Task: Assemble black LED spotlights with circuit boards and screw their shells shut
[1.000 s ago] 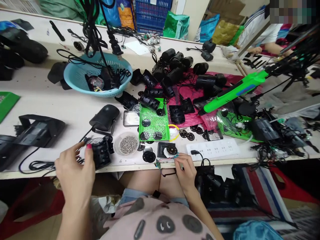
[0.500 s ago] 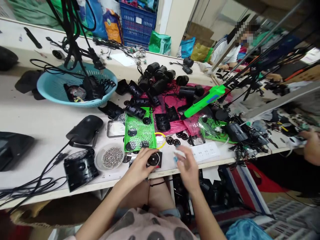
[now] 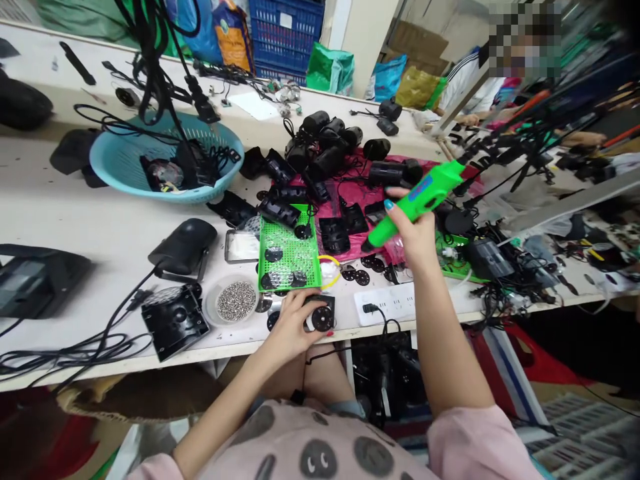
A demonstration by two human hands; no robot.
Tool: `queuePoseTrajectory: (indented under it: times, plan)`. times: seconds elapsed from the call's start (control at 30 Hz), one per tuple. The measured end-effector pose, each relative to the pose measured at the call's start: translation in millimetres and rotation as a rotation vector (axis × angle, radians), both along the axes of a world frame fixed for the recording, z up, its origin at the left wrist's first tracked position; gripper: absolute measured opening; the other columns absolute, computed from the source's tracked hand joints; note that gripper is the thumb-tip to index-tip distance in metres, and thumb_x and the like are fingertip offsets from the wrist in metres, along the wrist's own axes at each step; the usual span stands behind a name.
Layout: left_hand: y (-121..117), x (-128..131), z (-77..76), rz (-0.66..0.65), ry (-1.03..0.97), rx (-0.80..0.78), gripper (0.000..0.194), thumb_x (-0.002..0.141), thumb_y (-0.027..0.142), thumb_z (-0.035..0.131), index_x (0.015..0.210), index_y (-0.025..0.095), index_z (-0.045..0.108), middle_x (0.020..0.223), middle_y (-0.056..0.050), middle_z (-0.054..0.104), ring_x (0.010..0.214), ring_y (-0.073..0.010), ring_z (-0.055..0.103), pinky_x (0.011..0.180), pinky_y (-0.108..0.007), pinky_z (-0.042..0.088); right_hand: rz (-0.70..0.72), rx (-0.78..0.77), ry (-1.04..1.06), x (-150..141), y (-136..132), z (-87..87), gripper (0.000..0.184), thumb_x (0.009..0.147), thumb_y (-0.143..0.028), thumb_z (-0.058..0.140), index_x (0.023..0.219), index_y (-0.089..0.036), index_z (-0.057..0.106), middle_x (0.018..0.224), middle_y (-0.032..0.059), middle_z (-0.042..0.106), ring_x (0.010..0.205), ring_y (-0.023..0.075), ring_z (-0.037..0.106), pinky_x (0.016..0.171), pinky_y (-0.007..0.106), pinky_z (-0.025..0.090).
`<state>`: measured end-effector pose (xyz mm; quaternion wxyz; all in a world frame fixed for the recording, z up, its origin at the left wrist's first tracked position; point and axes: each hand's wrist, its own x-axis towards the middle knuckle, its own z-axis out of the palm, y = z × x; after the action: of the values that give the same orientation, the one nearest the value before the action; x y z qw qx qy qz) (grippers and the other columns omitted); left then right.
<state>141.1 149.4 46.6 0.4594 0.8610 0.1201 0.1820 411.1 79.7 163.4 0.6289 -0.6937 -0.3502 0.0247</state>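
Observation:
My left hand (image 3: 295, 321) is closed around a black housing part with a round black disc (image 3: 323, 319) on it, at the table's front edge. My right hand (image 3: 417, 233) is wrapped round a green electric screwdriver (image 3: 417, 203) hanging above the table, its dark tip pointing down and left. Just behind my left hand lies a green perforated tray (image 3: 315, 267) with several black discs and a black shell on it. A clear bowl of small screws (image 3: 237, 301) stands left of that hand.
A blue basket (image 3: 120, 180) with cables stands at the back left. Several black housings (image 3: 325, 157) are heaped on pink plastic (image 3: 357, 243). A white power strip (image 3: 400, 301) with a black plug lies near the front edge. Another person (image 3: 465, 73) is at the far right.
My right hand has moved up from near the power strip and taken hold of the green electric screwdriver. My left hand keeps the black part at the table edge.

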Motion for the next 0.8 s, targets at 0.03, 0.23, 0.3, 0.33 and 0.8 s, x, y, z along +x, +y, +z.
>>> queuePoseTrajectory:
  times: [0.03,0.23,0.3,0.33,0.8]
  plan:
    - [-0.3,0.8,-2.3,0.001,-0.017,-0.023,0.042,0.075,0.027,0.083,0.114,0.023,0.068,0.13,-0.011,0.063,0.123,-0.031,0.052,0.105,-0.052,0.043,0.019,0.027,0.016,-20.1,-6.5,-1.8,0.031,0.079,-0.046,0.075,0.092,-0.022,0.061,0.087,0.0007,0.063,0.075,0.0164,0.063,0.074,0.034,0.055]
    - [0.7,6.7,-8.4,-0.006,-0.05,-0.104,0.042,0.077,0.029,0.083,0.116,0.023,0.069,0.125,-0.011,0.069,0.123,-0.029,0.053,0.106,-0.054,0.043,0.119,0.357,0.19,-136.2,-35.3,-3.9,0.055,0.083,-0.074,0.053,0.109,-0.026,0.05,0.065,-0.004,0.05,0.051,0.0156,0.05,0.051,0.032,0.045]
    - [0.3,7.1,-7.0,-0.003,-0.043,-0.11,0.04,0.076,0.028,0.083,0.114,0.023,0.07,0.123,-0.01,0.07,0.121,-0.0291,0.053,0.105,-0.053,0.045,0.096,0.42,0.177,-158.7,-37.7,0.4,0.064,0.082,-0.08,0.048,0.11,-0.023,0.052,0.066,-0.0018,0.05,0.053,0.0171,0.05,0.052,0.033,0.044]
    - [-0.1,7.2,-6.4,0.001,-0.048,-0.111,0.04,0.076,0.028,0.083,0.114,0.023,0.07,0.122,-0.011,0.07,0.121,-0.0292,0.054,0.104,-0.053,0.045,0.09,0.439,0.184,-166.0,-37.4,2.2,0.064,0.082,-0.081,0.045,0.108,-0.022,0.052,0.065,-0.0018,0.049,0.052,0.017,0.049,0.051,0.033,0.043]
    - [-1.4,9.7,-5.0,0.031,-0.088,-0.138,0.04,0.074,0.017,0.082,0.112,0.021,0.07,0.119,-0.009,0.072,0.116,-0.028,0.055,0.1,-0.048,0.048,0.081,0.42,0.17,-185.6,-22.9,-5.3,0.061,0.087,-0.081,0.033,0.101,-0.024,0.049,0.059,-0.003,0.047,0.047,0.0168,0.045,0.049,0.034,0.042]
